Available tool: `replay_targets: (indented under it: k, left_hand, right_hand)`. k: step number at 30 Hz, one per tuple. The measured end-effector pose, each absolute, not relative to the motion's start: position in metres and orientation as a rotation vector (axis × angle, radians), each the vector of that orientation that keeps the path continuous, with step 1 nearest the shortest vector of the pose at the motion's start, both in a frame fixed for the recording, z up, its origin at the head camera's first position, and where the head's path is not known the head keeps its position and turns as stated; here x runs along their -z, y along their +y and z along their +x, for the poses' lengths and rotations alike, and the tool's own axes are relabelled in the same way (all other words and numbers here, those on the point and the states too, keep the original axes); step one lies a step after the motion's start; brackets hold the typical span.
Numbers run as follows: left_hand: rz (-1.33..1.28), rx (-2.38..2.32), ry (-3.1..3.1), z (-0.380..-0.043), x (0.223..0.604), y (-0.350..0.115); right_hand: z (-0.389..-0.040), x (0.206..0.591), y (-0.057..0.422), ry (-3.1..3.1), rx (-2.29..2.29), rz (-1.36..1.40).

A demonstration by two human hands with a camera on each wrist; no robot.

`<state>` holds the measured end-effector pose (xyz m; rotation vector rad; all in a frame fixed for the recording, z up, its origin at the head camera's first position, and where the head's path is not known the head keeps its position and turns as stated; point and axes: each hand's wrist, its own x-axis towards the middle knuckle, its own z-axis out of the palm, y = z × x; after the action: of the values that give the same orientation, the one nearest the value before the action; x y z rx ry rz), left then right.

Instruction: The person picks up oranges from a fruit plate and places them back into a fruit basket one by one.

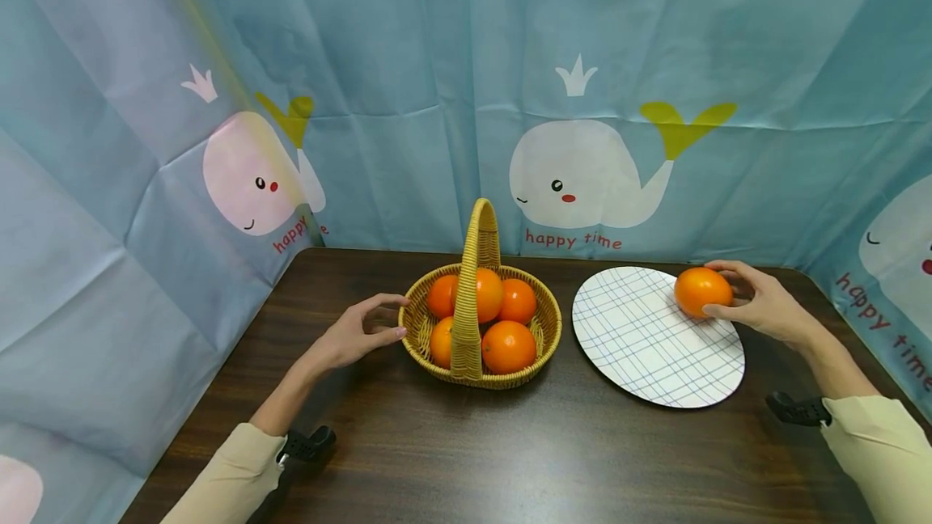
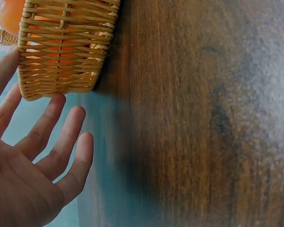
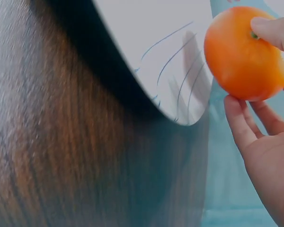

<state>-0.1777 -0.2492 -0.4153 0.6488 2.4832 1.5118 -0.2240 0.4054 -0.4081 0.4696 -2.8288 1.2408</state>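
Over the far right part of a round white plate (image 1: 641, 346) with blue crossed lines, my right hand (image 1: 764, 306) holds an orange (image 1: 701, 291) between thumb and fingers. The right wrist view shows the thumb near the green stem spot of the orange (image 3: 246, 56); I cannot tell whether the fruit touches the plate. My left hand (image 1: 360, 332) is at the left side of a yellow wicker basket (image 1: 502, 381), its fingers loosely spread, fingertips at the rim and wall. Several oranges (image 1: 508, 347) lie in the basket, partly hidden by its tall handle (image 1: 468, 322).
Basket and plate stand side by side on a dark wood table (image 1: 510, 451), the basket left of the plate. A blue curtain (image 1: 408, 103) printed with whales hangs right behind the table and along its sides.
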Motion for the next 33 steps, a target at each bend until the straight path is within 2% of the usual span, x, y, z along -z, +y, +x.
replay_targets:
  k: [22, 33]
  left_hand:
    - [0.652, -1.501, 2.492, -0.178, 0.416, -0.25]
    - [0.626, -1.481, 2.505, -0.177, 0.415, -0.249]
  right_hand:
    - [-0.226, 0.387, 0.365, -2.709, -1.366, 0.551]
    - [-0.222, 0.372, 0.334, -2.608, -1.461, 0.751]
